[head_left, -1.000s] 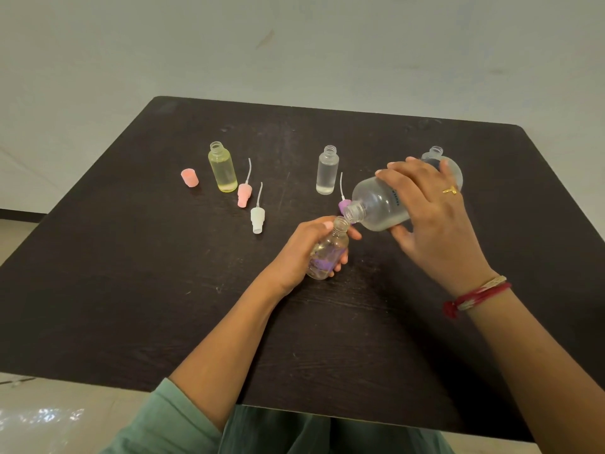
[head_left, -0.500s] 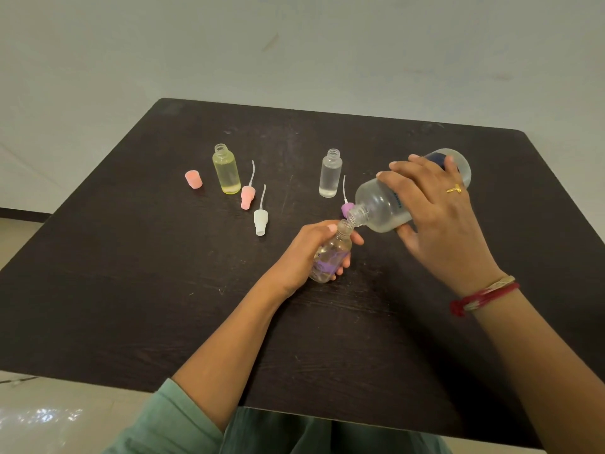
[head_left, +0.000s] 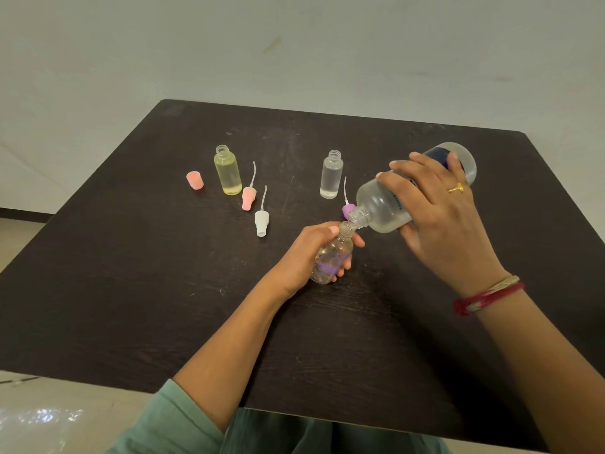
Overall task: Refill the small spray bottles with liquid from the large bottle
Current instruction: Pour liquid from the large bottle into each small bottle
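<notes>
Tilting large bottle (head_left: 379, 206) over small bottle (head_left: 331, 257); label (head_left: 439, 156) illegible.

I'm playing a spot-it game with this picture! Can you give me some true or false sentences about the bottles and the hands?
1. The right hand tips the large bottle toward the small bottle. True.
2. The left hand is empty. False: it holds the small bottle.
3. The yellow bottle has its cap on. False: its top is open.
4. The white sprayer lies on the table. True.
</notes>
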Tool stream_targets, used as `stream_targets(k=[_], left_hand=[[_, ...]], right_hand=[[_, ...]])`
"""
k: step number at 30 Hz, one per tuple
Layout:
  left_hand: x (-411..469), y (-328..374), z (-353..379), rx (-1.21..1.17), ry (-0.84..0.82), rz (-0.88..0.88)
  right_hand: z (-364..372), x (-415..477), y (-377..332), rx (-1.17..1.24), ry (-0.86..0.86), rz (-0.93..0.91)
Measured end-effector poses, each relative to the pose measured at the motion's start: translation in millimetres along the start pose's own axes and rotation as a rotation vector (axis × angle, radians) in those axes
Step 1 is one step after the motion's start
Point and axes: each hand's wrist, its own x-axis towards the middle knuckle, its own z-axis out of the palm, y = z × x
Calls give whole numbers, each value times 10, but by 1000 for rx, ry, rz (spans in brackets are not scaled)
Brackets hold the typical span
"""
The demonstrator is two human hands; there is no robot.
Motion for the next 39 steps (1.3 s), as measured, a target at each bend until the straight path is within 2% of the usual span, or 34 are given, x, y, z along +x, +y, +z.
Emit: stream_targets(k=[39], left_hand=[[0,3,-8,-17,-9,-20]], right_hand=[[0,33,12,-15,20,-46]])
